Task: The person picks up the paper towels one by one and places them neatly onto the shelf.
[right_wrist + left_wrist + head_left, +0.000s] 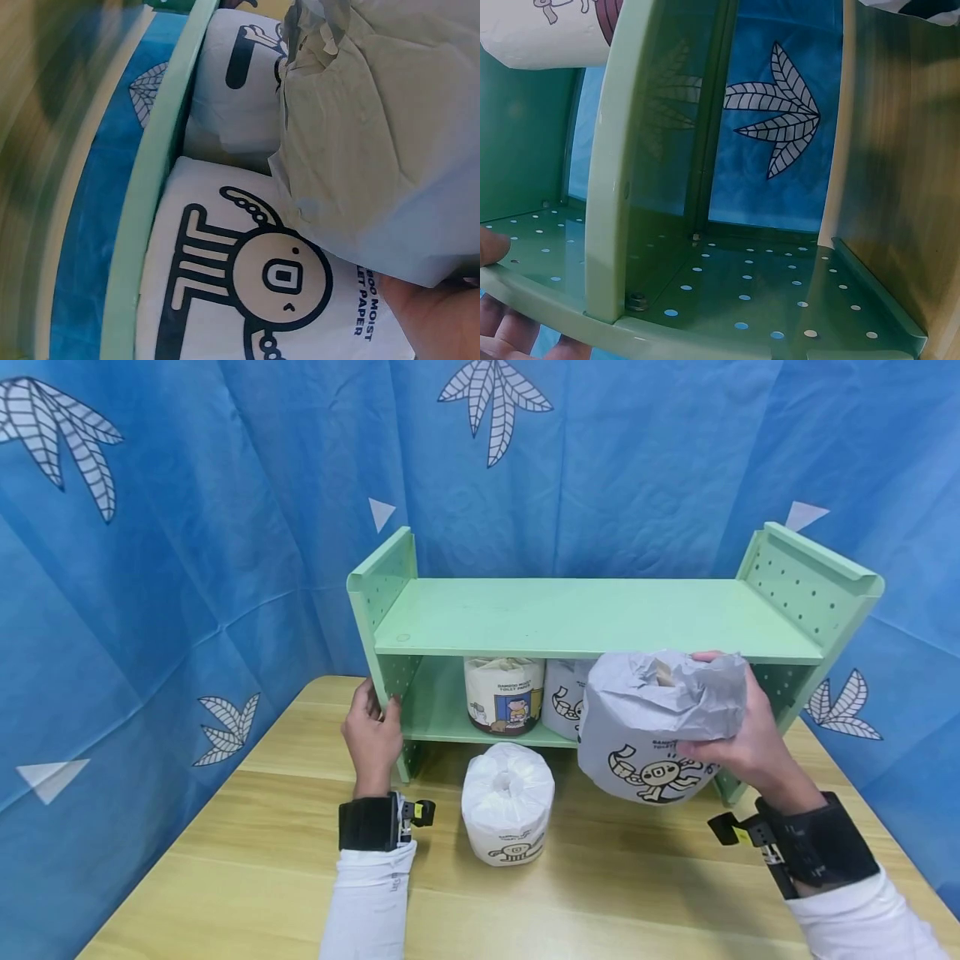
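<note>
One green shelf point(585, 618) stands on the wooden table point(247, 860). Four toilet rolls: two on its lower board, one roll on the table point(507, 802), one held roll point(652, 735) gripped by the right hand point(742, 735). The left hand point(372, 735) clasps the shelf's side panel.

Held roll point(652, 735) hides the shelf's point(592, 618) rear roll point(562, 693).

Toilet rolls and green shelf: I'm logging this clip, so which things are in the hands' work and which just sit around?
In hand:
- grey-wrapped toilet roll, gripped by the right hand
- green shelf, its left side panel held by the left hand

Lying about:
- white roll on the wooden table
- two rolls on the lower shelf
- blue leaf-print curtain
</note>
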The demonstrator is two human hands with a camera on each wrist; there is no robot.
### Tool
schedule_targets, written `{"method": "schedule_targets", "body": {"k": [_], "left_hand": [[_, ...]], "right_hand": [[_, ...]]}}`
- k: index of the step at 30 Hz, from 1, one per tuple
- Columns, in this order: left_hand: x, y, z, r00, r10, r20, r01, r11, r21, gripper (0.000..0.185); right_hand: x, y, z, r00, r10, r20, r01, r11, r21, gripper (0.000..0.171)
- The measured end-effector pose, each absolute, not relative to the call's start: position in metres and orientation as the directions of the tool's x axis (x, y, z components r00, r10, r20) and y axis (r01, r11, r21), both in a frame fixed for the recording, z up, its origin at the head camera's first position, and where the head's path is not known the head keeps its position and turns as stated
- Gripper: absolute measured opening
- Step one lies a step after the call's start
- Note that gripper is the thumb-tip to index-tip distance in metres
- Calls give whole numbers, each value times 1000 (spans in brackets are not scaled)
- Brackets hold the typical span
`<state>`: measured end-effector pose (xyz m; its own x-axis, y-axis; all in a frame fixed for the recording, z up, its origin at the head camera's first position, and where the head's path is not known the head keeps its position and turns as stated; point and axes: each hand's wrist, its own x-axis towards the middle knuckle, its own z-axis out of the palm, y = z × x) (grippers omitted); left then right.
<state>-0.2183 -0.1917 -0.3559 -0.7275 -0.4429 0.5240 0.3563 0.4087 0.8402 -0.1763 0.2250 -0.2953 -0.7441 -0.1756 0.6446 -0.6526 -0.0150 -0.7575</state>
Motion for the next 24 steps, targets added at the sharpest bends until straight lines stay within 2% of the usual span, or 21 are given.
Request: {"method": "schedule_targets", "body": {"k": [15,24], "left_hand": [[-218,-191,-355,-716,-446,537,372,407,834,37],[-220,-192,-357,-717,-451,532,368,404,837,36]], "right_hand": [[-180,225,-279,-705,-166,689,-689,-69,-722,90],[-179,226,-267,-727,-168,666,-664,-78,-744,87]]}}
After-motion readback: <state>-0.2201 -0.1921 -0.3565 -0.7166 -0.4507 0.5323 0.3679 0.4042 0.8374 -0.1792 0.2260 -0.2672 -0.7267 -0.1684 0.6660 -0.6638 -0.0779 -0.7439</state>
